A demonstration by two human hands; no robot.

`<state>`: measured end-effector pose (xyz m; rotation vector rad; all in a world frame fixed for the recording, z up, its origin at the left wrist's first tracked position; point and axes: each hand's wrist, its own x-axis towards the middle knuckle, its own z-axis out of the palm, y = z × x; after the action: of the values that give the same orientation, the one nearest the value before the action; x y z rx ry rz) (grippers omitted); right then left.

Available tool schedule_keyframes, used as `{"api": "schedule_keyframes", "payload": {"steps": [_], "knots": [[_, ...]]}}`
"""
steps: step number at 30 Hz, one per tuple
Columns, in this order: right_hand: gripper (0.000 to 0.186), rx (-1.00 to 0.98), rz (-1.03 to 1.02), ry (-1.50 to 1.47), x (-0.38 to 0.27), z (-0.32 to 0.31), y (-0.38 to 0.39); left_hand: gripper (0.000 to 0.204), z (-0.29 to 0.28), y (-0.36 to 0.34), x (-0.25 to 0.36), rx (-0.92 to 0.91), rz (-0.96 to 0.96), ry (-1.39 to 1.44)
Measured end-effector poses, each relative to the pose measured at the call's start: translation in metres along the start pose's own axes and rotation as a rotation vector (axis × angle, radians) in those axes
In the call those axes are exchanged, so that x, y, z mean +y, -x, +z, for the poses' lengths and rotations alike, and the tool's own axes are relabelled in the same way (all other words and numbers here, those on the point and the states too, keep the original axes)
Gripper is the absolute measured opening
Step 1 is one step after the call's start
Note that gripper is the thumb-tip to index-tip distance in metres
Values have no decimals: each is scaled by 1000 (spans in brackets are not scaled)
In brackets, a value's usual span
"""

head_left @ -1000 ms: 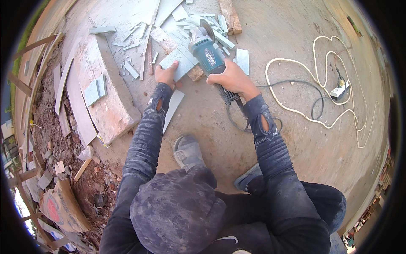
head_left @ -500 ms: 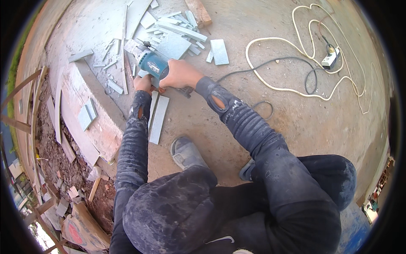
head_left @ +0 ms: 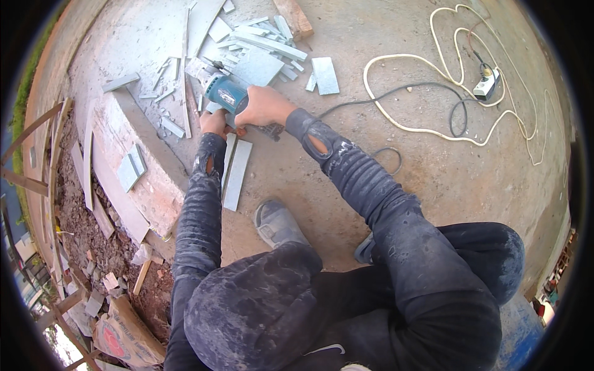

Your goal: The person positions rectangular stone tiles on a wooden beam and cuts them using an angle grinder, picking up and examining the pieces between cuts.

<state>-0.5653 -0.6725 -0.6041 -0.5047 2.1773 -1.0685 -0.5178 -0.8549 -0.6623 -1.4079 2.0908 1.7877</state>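
My right hand [head_left: 265, 106] is wrapped around the rear of a teal handheld power cutter [head_left: 226, 93], whose silver front end points away to the upper left. The blade cannot be made out. Just left of and below the cutter, my left hand [head_left: 214, 123] is closed at a pale tile piece [head_left: 213, 107]; the cutter and fingers hide most of that grip. Two narrow tile strips run toward me below the hands, one of them a long strip [head_left: 237, 176]. Beyond the cutter lies a larger pale tile [head_left: 257, 67] among cut strips.
Several tile offcuts [head_left: 266, 41] are heaped at the far side beside a wooden block [head_left: 294, 18]. A dusty concrete slab [head_left: 154, 179] on the left bears small tiles [head_left: 131, 168]. On the right, a cream cable [head_left: 396, 125] loops to a white power strip [head_left: 486, 84]. My sandalled foot [head_left: 278, 224] is close by.
The whole view has shifted slightly, so things appear a little further right. Both hands stay in place on the cutter and tile piece, with little visible movement.
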Motion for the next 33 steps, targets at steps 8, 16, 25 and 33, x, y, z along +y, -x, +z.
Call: {"api": "schedule_keyframes", "payload": {"steps": [8,16,25,33], "knots": [[72,15,-12,14,3,2,-3,30,3,18,11,-36,9,15],[74,-16,5,-3,3,0,1,30,1,11,8,-26,-9,-12],[75,-16,14,7,4,-1,8,27,0,4,2,-8,-13,-15],[78,-7,26,16,10,1,14,26,3,16,10,-26,-25,-14]]}}
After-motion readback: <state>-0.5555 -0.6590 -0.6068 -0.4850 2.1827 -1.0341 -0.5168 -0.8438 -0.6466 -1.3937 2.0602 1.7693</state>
